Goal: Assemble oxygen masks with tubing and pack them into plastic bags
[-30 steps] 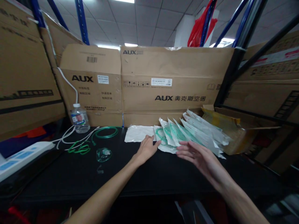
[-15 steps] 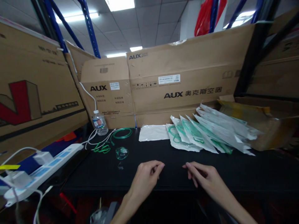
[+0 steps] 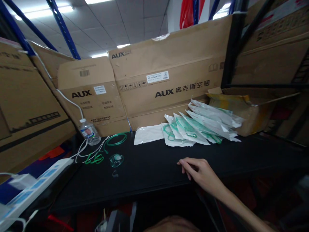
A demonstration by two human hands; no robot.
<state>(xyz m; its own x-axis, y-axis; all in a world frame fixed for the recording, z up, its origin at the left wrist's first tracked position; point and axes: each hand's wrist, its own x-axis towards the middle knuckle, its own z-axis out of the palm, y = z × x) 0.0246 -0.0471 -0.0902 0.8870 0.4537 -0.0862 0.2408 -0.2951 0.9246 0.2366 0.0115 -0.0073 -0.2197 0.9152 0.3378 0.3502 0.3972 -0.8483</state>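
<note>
My right hand point(image 3: 196, 170) is held over the black table point(image 3: 149, 174) near its front edge. Its fingers are loosely curled together and nothing shows in them. At the bottom edge of the view a part of my left hand or forearm point(image 3: 172, 224) shows, with its fingers hidden. Behind my right hand, clear packets with green tubing point(image 3: 187, 127) lie overlapped in a row. Left of them is a flat white packet point(image 3: 148, 134). Farther left lie a clear green mask point(image 3: 117, 160), coiled green tubing point(image 3: 117, 139), a green elastic strap point(image 3: 95, 159) and a small clear piece point(image 3: 115, 174).
A water bottle point(image 3: 90, 132) stands at the back left near white cables. A white power strip point(image 3: 36, 187) runs along the left side. Cardboard panels point(image 3: 142, 106) wall the back. An opened carton point(image 3: 256, 112) sits at the back right.
My left hand has dropped from over the table to the bottom edge of the view. The view has turned to the right. My right hand keeps its curled pose over the table.
</note>
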